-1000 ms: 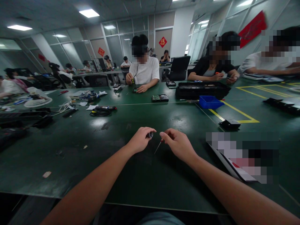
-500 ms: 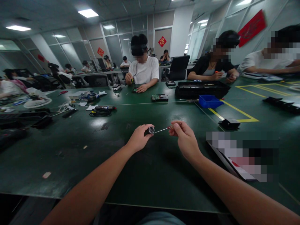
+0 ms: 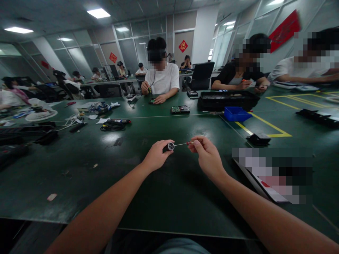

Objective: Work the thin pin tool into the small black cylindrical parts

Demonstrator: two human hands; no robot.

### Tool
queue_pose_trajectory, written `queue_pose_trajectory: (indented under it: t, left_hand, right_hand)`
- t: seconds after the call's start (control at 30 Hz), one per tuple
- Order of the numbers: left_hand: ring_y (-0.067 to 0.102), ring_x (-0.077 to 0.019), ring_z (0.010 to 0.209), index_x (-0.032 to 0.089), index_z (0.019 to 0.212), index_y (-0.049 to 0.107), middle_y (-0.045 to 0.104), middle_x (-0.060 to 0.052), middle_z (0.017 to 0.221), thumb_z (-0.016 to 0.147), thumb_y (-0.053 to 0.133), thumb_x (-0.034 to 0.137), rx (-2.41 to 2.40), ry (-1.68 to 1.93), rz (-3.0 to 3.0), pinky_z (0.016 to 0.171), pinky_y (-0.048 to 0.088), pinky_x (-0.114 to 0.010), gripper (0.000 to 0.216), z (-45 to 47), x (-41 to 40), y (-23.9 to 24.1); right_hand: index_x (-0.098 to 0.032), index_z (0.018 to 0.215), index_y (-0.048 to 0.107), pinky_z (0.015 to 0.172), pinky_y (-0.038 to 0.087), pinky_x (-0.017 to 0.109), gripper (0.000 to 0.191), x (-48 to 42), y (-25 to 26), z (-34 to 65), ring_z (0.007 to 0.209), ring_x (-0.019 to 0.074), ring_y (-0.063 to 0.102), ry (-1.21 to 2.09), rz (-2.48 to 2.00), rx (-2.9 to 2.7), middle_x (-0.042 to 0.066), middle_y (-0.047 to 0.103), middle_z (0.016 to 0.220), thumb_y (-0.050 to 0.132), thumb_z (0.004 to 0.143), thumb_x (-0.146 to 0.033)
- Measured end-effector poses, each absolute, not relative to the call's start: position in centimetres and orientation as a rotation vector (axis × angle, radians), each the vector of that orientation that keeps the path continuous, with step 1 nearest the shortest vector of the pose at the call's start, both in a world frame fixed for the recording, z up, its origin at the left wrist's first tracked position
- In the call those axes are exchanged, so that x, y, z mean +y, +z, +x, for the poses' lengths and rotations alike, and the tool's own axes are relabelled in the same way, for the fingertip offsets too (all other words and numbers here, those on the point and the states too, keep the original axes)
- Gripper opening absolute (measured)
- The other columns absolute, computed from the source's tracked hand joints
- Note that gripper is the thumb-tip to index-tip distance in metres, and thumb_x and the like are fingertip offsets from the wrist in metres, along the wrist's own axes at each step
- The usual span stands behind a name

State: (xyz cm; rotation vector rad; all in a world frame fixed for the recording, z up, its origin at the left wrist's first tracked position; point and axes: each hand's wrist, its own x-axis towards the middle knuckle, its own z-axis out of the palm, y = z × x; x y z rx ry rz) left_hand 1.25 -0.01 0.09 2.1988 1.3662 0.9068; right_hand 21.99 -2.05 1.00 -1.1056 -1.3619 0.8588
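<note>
Two bare forearms (image 3: 111,208) reach up from the lower corners of the frame and converge near its centre, over a green bench (image 3: 159,208). The left hand (image 3: 155,157) curls, its grip closed around a dark cylinder (image 3: 171,146), thumb below and fingers above, the pale-rimmed round end showing. The right hand (image 3: 210,153) is raised opposite, fingers bent, its grip closed on the reddish handle of a slim screwdriver (image 3: 189,143); the shaft points left, its tip at the cylinder's round end. At upper centre, a red diamond sign (image 3: 183,46) reads "福"; the red banner (image 3: 285,31) at upper right is illegible.
</note>
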Motion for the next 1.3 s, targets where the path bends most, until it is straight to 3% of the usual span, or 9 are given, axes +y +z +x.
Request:
queue_pose_trajectory:
  t: [0.23,0.43,0.57,1.07,1.3]
  left_hand:
    - [0.06,-0.0225,0.113,0.02,0.12,0.061,0.066,-0.006,0.122,0.086,0.067,0.015,1.403,0.929,2.099,0.103,0.044,-0.039,0.036,1.4,0.1,0.0]
    - [0.06,-0.0228,0.109,0.022,0.117,0.066,0.069,-0.004,0.115,0.084,0.07,0.017,1.372,0.897,2.176,0.1,0.044,-0.039,0.033,1.1,0.0,0.2]
    - [0.061,-0.023,0.109,0.023,0.121,0.065,0.069,-0.005,0.116,0.086,0.069,0.019,1.359,0.875,2.196,0.099,0.044,-0.039,0.035,1.1,-0.1,0.2]
    - [0.061,-0.023,0.109,0.023,0.12,0.067,0.069,-0.005,0.115,0.085,0.069,0.018,1.363,0.873,2.192,0.099,0.044,-0.039,0.036,1.2,-0.1,0.3]
    - [0.061,-0.0233,0.108,0.023,0.121,0.067,0.068,-0.005,0.115,0.085,0.069,0.018,1.376,0.883,2.181,0.101,0.044,-0.04,0.037,1.1,0.0,0.1]
  right_hand:
    - [-0.019,0.098,0.063,0.073,0.049,0.034,0.029,-2.1,1.5,22.0,0.077,0.0195,0.064,0.802,-1.199,-1.417,0.005,0.068,0.084,0.052,0.093,-0.045]
    - [-0.022,0.064,0.056,0.053,0.036,0.03,0.048,-2.6,2.6,22.5,0.052,0.0154,0.052,0.63,-1.426,-1.56,0.0,0.058,0.055,0.054,0.09,-0.062]
    - [-0.023,0.058,0.05,0.051,0.033,0.03,0.051,-2.7,2.7,22.5,0.049,0.0144,0.048,0.584,-1.428,-1.583,0.0,0.055,0.052,0.052,0.09,-0.062]
    - [-0.022,0.093,0.063,0.063,0.044,0.032,0.016,-2.5,2.1,22.4,0.07,0.0194,0.062,0.733,-1.283,-1.618,0.002,0.067,0.078,0.054,0.089,-0.034]
    - [-0.021,0.093,0.07,0.056,0.041,0.031,0.041,-2.5,2.1,22.5,0.055,0.0182,0.058,0.688,-1.329,-1.683,0.0,0.059,0.058,0.04,0.098,-0.051]
